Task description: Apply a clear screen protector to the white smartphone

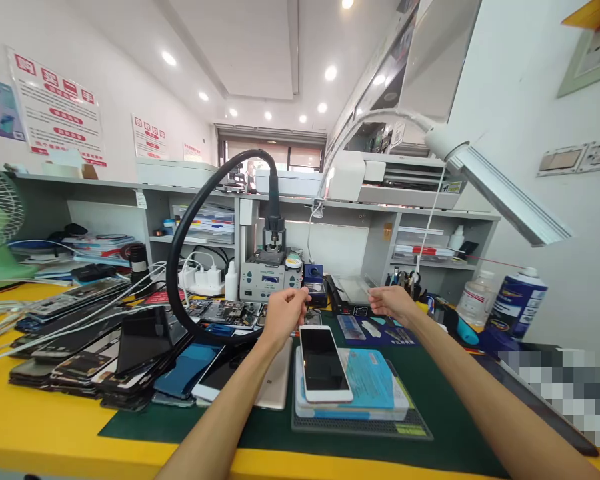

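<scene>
Above the top end of a white smartphone (325, 365), my left hand (284, 312) is closed with its fingertips pinched together. What it holds, if anything, is too small to make out. The phone lies screen up, its dark display facing me, on a blue and white box (380, 383). My right hand (393, 303) is raised to the right of the phone, thumb and fingers pressed together near a tray-like device (350, 293) behind. I cannot make out anything between those fingertips. Neither hand touches the phone.
Stacked phones and phone parts (115, 353) fill the left. A grey soldering or hot-air station (265, 277) with a thick black hose (173, 247) stands behind. A spray can (517, 303) and a clear bottle (475, 297) are at right, under a lamp (510, 193).
</scene>
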Motion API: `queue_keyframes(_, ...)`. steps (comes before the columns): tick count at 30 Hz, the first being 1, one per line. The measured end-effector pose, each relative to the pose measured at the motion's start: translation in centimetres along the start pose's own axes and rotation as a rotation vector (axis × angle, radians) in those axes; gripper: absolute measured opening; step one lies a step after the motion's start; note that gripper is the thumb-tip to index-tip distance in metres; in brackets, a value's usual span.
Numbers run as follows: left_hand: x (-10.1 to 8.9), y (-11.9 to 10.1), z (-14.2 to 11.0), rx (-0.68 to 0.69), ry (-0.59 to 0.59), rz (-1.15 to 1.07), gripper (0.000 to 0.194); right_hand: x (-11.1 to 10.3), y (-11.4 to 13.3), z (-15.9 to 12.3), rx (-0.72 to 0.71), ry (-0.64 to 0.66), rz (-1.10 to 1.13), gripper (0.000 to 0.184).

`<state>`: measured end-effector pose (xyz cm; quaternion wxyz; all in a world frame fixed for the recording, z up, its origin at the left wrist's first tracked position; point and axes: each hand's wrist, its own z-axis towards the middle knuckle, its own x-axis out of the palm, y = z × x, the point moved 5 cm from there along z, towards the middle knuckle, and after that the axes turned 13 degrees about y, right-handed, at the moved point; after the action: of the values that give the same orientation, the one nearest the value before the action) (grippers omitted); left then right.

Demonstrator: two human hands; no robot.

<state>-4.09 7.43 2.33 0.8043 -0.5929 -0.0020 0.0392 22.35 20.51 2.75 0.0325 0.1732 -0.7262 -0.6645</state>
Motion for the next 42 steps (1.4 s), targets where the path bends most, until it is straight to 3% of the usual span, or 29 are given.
queue_keyframes(7, -0.7, -0.3, 0.1, 0.032, 0.023, 0.431, 0.038, -0.7, 0.0, 1.9, 0.073, -0.056, -0.185, 0.039)
queue_keyframes(13, 0.4, -0.7, -0.6, 0.077, 0.111, 0.777, 0.038, -1.1, -0.3, 2.1, 0.123, -0.109, -0.385, 0.037)
queue_keyframes(18, 1.0, -0.4, -0.8, 0.063, 0.201, 0.907, 0.043, -1.3, 0.7, 0.9, 0.075, -0.226, -0.661, 0.037)
queue_keyframes(21, 1.1, -0.2, -0.8, 0.055, 0.234, 0.949, 0.044, 0.0, 2.0, -1.1, -0.018, -0.269, -0.819, 0.041)
queue_keyframes(23, 1.2, -0.2, -0.8, 0.048, 0.246, 0.969, 0.045, 1.8, 2.6, -3.1, -0.079, -0.229, -0.883, 0.047)
queue_keyframes(27, 1.0, -0.1, -0.7, 0.026, 0.254, 1.008, 0.046, 7.1, 2.3, -8.3, -0.152, 0.015, -0.92, 0.067)
queue_keyframes(30, 0.8, -0.1, -0.7, 0.003, 0.24, 1.041, 0.049, 11.4, 1.4, -12.7, -0.233, 0.167, -1.12, 0.09)
queue_keyframes(33, 0.5, -0.1, -0.7, -0.011, 0.219, 1.071, 0.052, 14.2, 0.1, -15.5, -0.281, 0.232, -1.301, 0.095)
queue_keyframes(37, 0.5, -0.2, -0.8, -0.008, 0.213, 1.098, 0.053, 14.6, -1.0, -16.0, -0.25, 0.241, -1.389, 0.092)
queue_keyframes(42, 0.4, -0.4, -0.8, -0.025, 0.227, 1.101, 0.058, 12.3, -1.7, -15.1, -0.24, 0.337, -1.324, 0.085)
